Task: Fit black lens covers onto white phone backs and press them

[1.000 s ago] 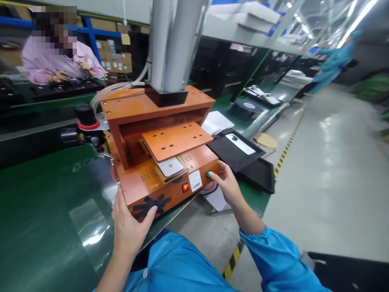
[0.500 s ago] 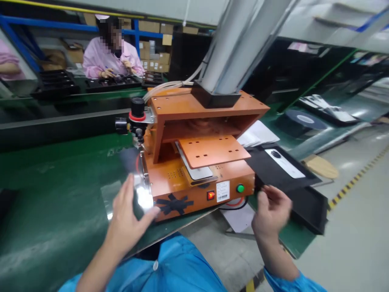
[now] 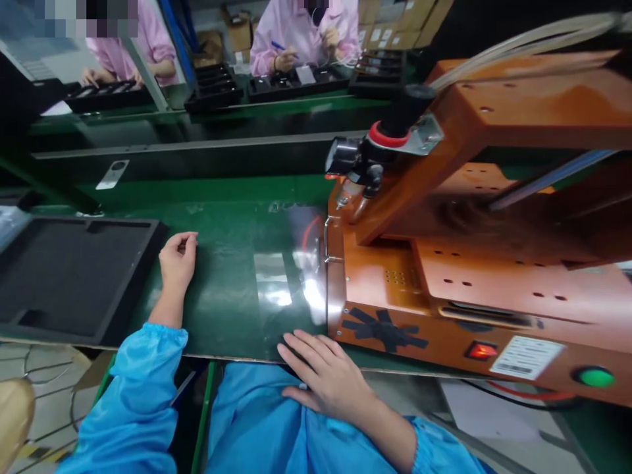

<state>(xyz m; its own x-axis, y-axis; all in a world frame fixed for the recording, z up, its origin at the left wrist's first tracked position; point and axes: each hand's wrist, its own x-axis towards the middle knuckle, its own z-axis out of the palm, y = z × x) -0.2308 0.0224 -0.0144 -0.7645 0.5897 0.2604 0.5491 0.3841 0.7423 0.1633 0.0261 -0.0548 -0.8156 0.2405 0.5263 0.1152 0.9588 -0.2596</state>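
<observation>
My left hand is over the green table, right of a black foam tray. Its fingers are curled, with thumb and fingertips together; whatever they may hold is too small to make out. My right hand is spread with the palm down at the table's front edge, with nothing visible in it. Beyond it stands an orange press machine with a red lit switch and a green button. The press plate is low over the machine's base. A clear film lies on the table.
A pressure gauge and regulator stick out from the machine's left side. A white phone back panel lies at the far left. Across the bench, two people in pink work over black trays. A stool stands at lower left.
The view has swung left. My left hand has moved away from the machine toward the black tray and closed. My right hand has come from the machine's right side to the front edge and opened out.
</observation>
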